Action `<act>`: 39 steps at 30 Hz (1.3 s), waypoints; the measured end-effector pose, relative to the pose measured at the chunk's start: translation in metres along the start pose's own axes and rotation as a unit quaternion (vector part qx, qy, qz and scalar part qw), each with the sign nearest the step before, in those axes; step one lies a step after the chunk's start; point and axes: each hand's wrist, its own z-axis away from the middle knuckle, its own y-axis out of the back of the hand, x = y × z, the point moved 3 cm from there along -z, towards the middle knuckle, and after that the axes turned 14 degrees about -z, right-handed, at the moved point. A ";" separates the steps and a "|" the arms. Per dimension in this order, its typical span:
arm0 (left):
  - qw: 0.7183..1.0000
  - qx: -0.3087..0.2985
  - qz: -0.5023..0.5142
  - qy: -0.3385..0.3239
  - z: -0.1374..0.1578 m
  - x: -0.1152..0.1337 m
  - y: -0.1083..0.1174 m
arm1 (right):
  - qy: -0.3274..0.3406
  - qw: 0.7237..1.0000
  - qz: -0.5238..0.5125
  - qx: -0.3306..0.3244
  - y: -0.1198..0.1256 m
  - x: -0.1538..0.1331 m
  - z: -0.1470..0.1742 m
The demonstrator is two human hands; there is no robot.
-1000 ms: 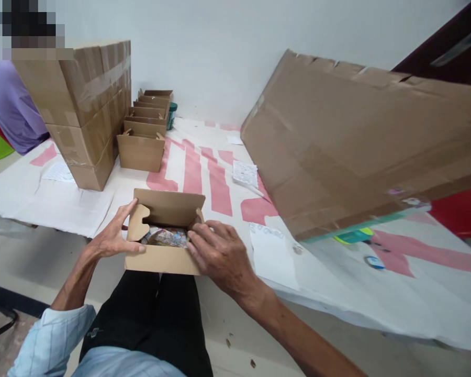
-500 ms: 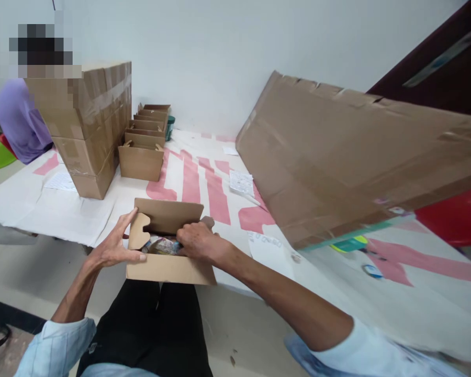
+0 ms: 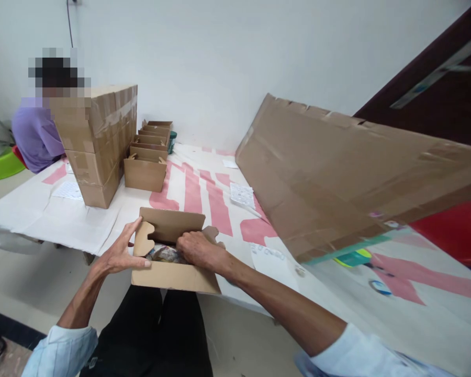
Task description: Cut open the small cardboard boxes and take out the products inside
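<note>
An open cardboard box (image 3: 176,276) sits at the table's near edge, its long flaps raised and its notched end flap standing on the left. My left hand (image 3: 120,254) grips the box's left end, thumb on the front flap and fingers at the back corner. Inside lie crinkled, plastic-wrapped contents (image 3: 167,254), patterned and partly hidden; their kind cannot be made out. My right hand (image 3: 200,251) reaches into the right half of the box with fingers curled down against the contents. Its fingertips are hidden, so what they hold does not show.
Taped cartons (image 3: 110,141) are stacked at the left, beside a row of open boxes (image 3: 145,174). A large cardboard sheet (image 3: 337,183) leans across the right. Paper notes (image 3: 242,195) and a tape roll (image 3: 380,287) lie on the table. A person in purple (image 3: 37,133) sits beyond the cartons.
The camera view has tilted up a little, so everything sits lower in the picture. My right hand stays in the box with its fingers more curled; my left hand keeps its grip.
</note>
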 end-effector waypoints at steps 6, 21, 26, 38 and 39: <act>1.000 0.006 -0.003 0.002 -0.002 -0.005 -0.001 | 0.110 0.980 -0.114 0.120 0.010 0.014 0.016; 0.979 0.123 -0.099 -0.128 -0.020 0.031 0.023 | 0.140 0.869 -0.422 0.217 0.092 0.068 0.079; 0.971 0.091 -0.043 -0.218 -0.040 0.075 0.030 | 0.140 0.829 -0.513 0.171 0.094 0.066 0.072; 0.931 0.258 0.236 -0.101 -0.089 0.083 0.049 | 0.216 0.638 -0.706 0.220 0.069 0.066 0.041; 0.926 0.272 0.241 -0.102 -0.091 0.086 0.052 | 0.214 0.622 -0.714 0.239 0.067 0.065 0.035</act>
